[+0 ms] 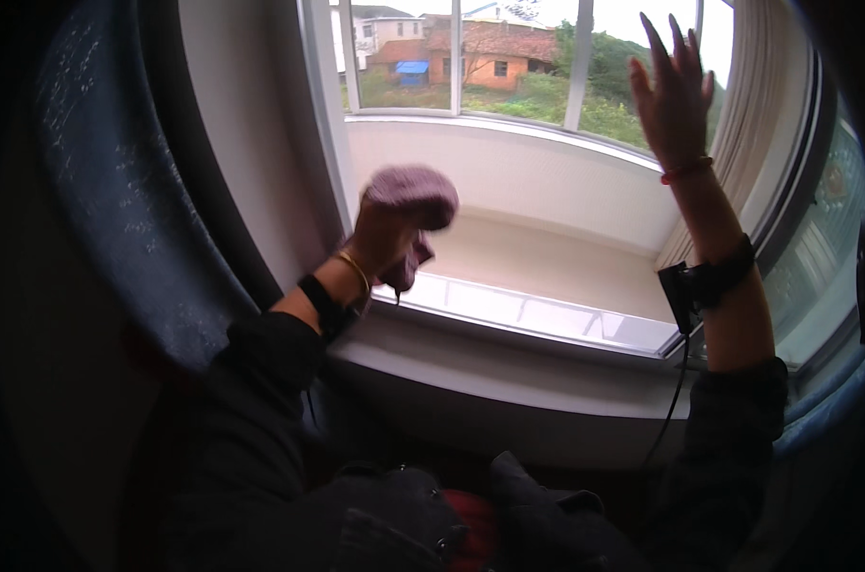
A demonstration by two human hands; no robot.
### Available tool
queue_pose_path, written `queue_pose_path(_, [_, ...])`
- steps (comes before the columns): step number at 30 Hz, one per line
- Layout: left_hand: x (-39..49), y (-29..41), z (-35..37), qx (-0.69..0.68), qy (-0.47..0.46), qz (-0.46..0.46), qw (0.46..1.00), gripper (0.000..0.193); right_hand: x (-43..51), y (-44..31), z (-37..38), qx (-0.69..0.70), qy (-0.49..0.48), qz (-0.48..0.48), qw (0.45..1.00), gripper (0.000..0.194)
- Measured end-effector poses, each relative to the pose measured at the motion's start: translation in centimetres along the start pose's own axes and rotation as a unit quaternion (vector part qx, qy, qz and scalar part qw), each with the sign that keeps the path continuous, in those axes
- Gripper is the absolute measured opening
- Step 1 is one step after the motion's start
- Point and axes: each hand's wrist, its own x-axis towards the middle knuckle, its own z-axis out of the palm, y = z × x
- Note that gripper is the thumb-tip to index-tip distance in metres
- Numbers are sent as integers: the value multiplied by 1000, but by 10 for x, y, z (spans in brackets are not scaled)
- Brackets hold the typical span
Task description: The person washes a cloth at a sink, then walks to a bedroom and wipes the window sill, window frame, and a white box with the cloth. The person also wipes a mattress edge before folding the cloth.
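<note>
My left hand (384,232) grips a bunched mauve cloth (414,191), part of which bulges above the fist while another fold hangs below it. The cloth is held in the air in front of the open window, over the inner sill (475,365). Raised high on the right, my right hand (672,107) holds nothing and has its fingers spread. It appears before the far window panes and close to a pale gathered curtain (751,121); whether it touches anything, I cannot tell.
A metal sliding track (532,314) runs along the sill. Beyond it lie a beige ledge (547,254) and a white low wall (504,161). A dark blue patterned curtain (128,179) hangs at left. At right stands a glass pane (819,236). A cable (672,400) hangs from my right wrist strap.
</note>
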Motion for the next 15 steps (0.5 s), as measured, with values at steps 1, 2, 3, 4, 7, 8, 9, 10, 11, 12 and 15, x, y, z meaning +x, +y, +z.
queue_pose_path(1, [-7,9,7,5,-6,19,1000,24,6,-6,-5,4,-13,-10,1000,57])
queue_pose_path(2, [-4,15,17,18,31,40,999,25,7,-8,-10,24,-27,-8,999,56])
queue_pose_path(3, [2,21,24,38,71,38,996,27,11,-8,-17,8,-34,-10,999,56])
queue_pose_path(4, [13,23,26,104,74,20,992,29,10,-5,-24,-7,-41,-12,999,57])
queue_pose_path(7, [71,19,21,198,100,-166,961,37,5,27,-42,45,-65,-21,997,57])
queue_pose_path(8, [105,14,19,256,240,-15,936,30,0,47,-51,39,-68,-19,997,56])
queue_pose_path(9, [136,11,20,268,276,-34,922,32,-10,68,-58,33,-77,-18,996,56])
queue_pose_path(10, [167,12,21,277,321,-2,906,34,-18,92,-64,10,-82,-19,996,55])
queue_pose_path(11, [194,15,20,264,337,16,904,31,-26,114,-69,-11,-87,-20,996,55])
queue_pose_path(12, [215,22,30,220,335,-17,916,33,-34,136,-73,-25,-86,-20,996,56])
queue_pose_path(15, [242,68,97,195,308,-36,931,31,-59,190,-87,-59,-102,5,993,57])
